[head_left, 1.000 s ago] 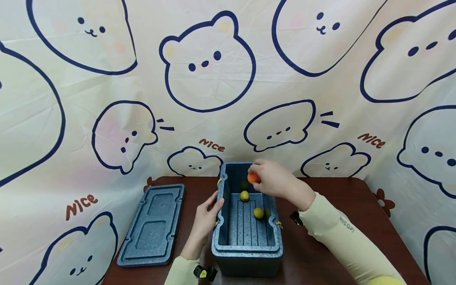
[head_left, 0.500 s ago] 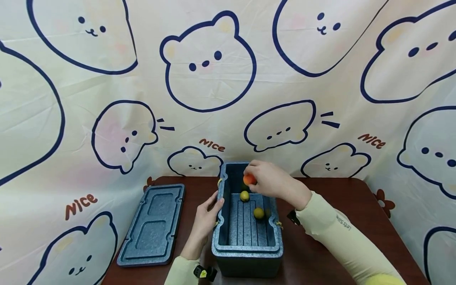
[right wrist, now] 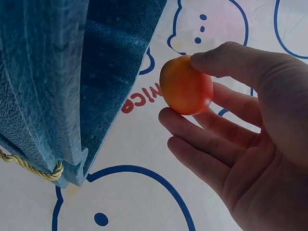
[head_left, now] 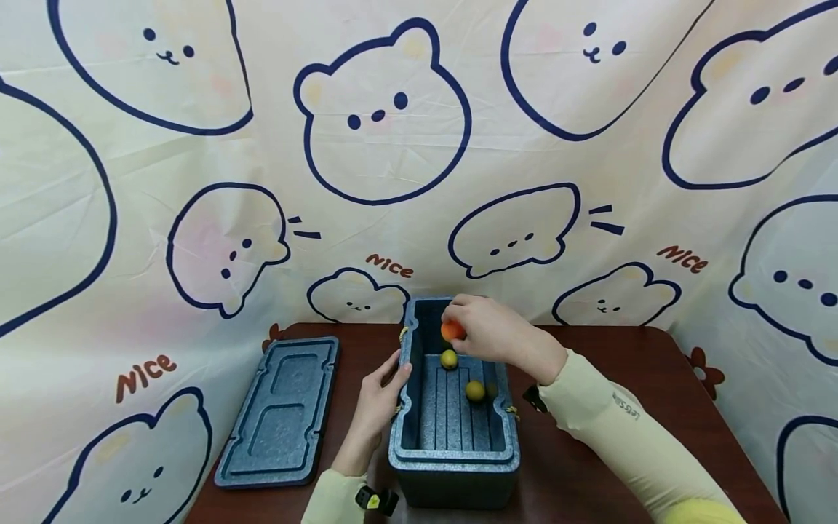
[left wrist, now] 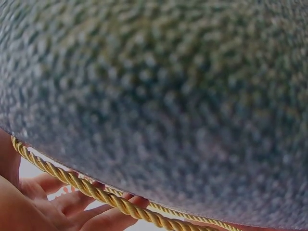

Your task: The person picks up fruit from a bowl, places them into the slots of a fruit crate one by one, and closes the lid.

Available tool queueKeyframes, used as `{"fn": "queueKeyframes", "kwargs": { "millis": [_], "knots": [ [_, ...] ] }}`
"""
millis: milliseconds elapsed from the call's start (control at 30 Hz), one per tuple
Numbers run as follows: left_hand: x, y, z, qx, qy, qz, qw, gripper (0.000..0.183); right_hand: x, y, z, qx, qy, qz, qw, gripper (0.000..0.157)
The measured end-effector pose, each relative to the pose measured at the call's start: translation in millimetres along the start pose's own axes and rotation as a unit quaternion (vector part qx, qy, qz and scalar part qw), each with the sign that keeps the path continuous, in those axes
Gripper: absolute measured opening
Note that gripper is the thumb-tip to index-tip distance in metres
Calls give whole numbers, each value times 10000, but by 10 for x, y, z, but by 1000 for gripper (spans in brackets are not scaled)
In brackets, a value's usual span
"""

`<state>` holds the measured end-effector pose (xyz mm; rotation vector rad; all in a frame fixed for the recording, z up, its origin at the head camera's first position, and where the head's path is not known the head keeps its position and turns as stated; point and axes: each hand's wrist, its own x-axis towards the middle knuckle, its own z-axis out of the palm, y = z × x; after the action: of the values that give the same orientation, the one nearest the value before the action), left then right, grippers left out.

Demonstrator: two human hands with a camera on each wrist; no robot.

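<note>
My right hand [head_left: 487, 327] pinches a smooth, round red-orange fruit [right wrist: 186, 85] between thumb and fingers, over the far end of a deep blue-grey speckled box [head_left: 455, 460]. The right wrist view shows the other fingers extended below the fruit. Two small yellow round fruits lie on the box's grooved floor: one yellow fruit [head_left: 449, 359] just below the held one, another yellow fruit [head_left: 475, 391] nearer the right wall. Against the left wall rests my left hand [head_left: 378, 397], thumb at the rim and fingers along the outside, beside a twisted gold rope [left wrist: 96, 192].
A matching blue-grey lid [head_left: 281, 415] lies flat on the dark brown table [head_left: 576, 466], left of the box. Behind the table hangs a cream cloth [head_left: 386, 167] with bear drawings. A gold rope end [head_left: 513, 413] shows on the box's right side.
My right hand has moved slightly left and down with the red-orange fruit, from the far right part of the box toward its left side. The left hand has stayed in place.
</note>
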<state>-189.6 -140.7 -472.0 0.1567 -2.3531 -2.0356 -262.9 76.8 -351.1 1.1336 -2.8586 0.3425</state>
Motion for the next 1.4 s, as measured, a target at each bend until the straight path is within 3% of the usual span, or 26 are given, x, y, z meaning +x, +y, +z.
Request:
{"fn": "queueKeyframes", "kwargs": {
  "millis": [533,1000,1400],
  "knots": [
    [14,-16,-8,-59,-50,-22,10000,58,-32,-1,-34,39,-91,214,9997,33],
    [-27,35,-3,-108,-63,89,9999,57,-57,35,-28,51,126,121,9998,30],
    [2,4,6,-86,-48,43,9999,56,-165,139,-116,379,178,203,9989,30]
  ]
}}
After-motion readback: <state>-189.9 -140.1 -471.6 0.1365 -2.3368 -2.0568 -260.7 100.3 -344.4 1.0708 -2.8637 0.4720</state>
